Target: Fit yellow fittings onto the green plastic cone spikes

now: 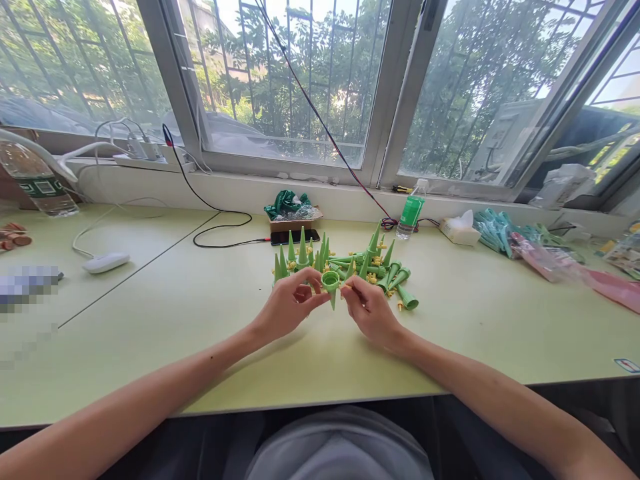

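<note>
Between my hands is a green plastic cone spike (pixel 331 283), its round open end up and its point down, above the table. My left hand (pixel 287 301) is closed on the cone's left side with thumb and fingers. My right hand (pixel 371 308) pinches a small yellow piece at the cone's right side; my fingers mostly cover it, so whether it sits in the cone I cannot tell. Just beyond my hands several green cones (pixel 303 248) stand point up with yellow fittings on them. To the right lies a loose heap of green cones (pixel 407 298), with a small yellow fitting (pixel 400 305) beside it.
Behind the cones lie a phone (pixel 295 237) on a cable and a small box (pixel 294 213) with green wrapping. Farther right stand a green-labelled bottle (pixel 411 210), a tissue pack (pixel 459 230) and bagged items (pixel 493 230). A white mouse-like device (pixel 106 263) lies at left.
</note>
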{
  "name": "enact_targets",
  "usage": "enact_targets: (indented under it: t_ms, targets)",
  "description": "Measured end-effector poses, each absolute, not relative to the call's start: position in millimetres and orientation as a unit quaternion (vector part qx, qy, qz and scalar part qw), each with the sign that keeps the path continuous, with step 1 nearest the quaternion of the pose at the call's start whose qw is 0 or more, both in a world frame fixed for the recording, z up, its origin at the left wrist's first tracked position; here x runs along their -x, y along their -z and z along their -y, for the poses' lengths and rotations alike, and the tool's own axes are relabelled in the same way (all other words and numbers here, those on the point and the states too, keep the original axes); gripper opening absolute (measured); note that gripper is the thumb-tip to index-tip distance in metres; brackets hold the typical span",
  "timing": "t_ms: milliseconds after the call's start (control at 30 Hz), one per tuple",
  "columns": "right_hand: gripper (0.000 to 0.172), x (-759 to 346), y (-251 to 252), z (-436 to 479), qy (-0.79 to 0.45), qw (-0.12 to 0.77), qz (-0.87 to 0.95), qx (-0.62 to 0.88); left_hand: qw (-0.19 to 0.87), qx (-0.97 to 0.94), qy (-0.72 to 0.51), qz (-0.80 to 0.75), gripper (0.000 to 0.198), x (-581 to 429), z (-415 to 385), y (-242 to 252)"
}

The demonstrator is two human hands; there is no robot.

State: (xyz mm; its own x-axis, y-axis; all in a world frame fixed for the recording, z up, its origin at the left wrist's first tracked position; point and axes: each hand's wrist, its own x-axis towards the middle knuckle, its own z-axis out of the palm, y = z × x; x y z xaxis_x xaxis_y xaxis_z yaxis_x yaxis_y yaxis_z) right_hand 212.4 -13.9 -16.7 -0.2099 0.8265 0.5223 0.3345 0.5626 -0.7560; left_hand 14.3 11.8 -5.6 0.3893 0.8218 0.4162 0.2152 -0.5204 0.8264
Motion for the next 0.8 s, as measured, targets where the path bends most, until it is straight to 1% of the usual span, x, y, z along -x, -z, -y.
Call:
enact_targets:
  t_ms: [67,200,300,467,667,800]
  targets:
    - [0.031,-212.6,16.7,13.3,-0.243,0.503,0.727,0.399,0.418,-0.734,-0.412,-0.342,0.035,-14.1,-12.8,3.4]
    - [0.029,-213.2,14.7,14.8,-0.224,0.504,0.736,0.392,0.562,-0.674,-0.355,-0.322,0.065,-11.9,-15.2,-1.0]
    - [0.03,-212.8,12.9,17.0,-0.212,0.485,0.762,0.373,0.617,-0.655,-0.302,-0.316,0.072,-10.7,-15.1,-1.8]
    - [0.03,-213.1,14.3,17.7,-0.212,0.465,0.779,0.362,0.636,-0.651,-0.283,-0.302,0.066,-10.4,-13.9,-0.6]
    - [0.029,-214.2,16.6,16.7,-0.225,0.467,0.774,0.364,0.632,-0.664,-0.277,-0.287,0.059,-7.6,-16.5,2.7]
    - [0.031,-213.9,16.4,16.5,-0.233,0.459,0.769,0.38,0.597,-0.693,-0.29,-0.283,0.048,-5.3,-16.4,2.9]
